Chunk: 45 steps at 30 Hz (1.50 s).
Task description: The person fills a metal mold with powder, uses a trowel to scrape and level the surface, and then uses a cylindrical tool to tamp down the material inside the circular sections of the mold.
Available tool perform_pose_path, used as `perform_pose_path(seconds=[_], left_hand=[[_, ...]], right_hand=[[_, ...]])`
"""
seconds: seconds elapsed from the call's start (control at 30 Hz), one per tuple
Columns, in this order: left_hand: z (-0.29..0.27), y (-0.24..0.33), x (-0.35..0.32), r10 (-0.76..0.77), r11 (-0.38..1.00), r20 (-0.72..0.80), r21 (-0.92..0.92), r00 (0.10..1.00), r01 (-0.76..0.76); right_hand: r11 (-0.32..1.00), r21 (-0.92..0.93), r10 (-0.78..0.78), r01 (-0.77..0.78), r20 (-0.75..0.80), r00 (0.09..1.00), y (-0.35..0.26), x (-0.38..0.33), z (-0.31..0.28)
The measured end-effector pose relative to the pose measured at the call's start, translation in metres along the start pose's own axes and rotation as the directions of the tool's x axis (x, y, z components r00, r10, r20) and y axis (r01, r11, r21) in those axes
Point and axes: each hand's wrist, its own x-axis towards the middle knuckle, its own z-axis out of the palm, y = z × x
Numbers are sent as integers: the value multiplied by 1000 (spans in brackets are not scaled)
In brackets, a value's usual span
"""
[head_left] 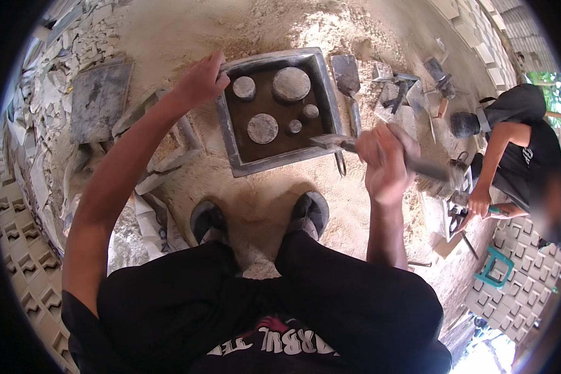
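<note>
Between my feet and the far ground lies a square grey box (235, 153) with thick raised walls and a brown floor. Several round grey blocks stand in it, among them a large one (291, 85) and a speckled one (263, 128). My left hand (201, 80) is closed on the box's far left corner. My right hand (385, 159), smeared by motion, grips a long tool with a flat grey blade-like end (331, 142) and a thick dark handle (431, 169). Its blade end overlaps the box's near right wall; whether they touch I cannot tell.
Right of the box lies a flat trowel-like tool (346, 76). Farther right are metal pieces (405, 90) and a co-worker's hand (479, 201) at another box. A dark slab (101, 103) and broken stone lie left. A green stool (495, 268) stands lower right.
</note>
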Motion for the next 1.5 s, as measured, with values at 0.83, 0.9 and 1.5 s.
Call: perform_pose_path(seconds=[0.83,0.9,1.5], left_hand=[[23,-18,-4,36,998,-86,-40,996,-40],[12,-13,-1,2,1000,-17,-2,1000,-2],[16,-10,1,-22,998,-4,60,1000,22]], right_hand=[[975,-96,-198,198,9,980,48,-6,4],[969,-18,-247,248,42,968,24,-17,12],[986,128,-107,112,-40,993,15,-14,36]])
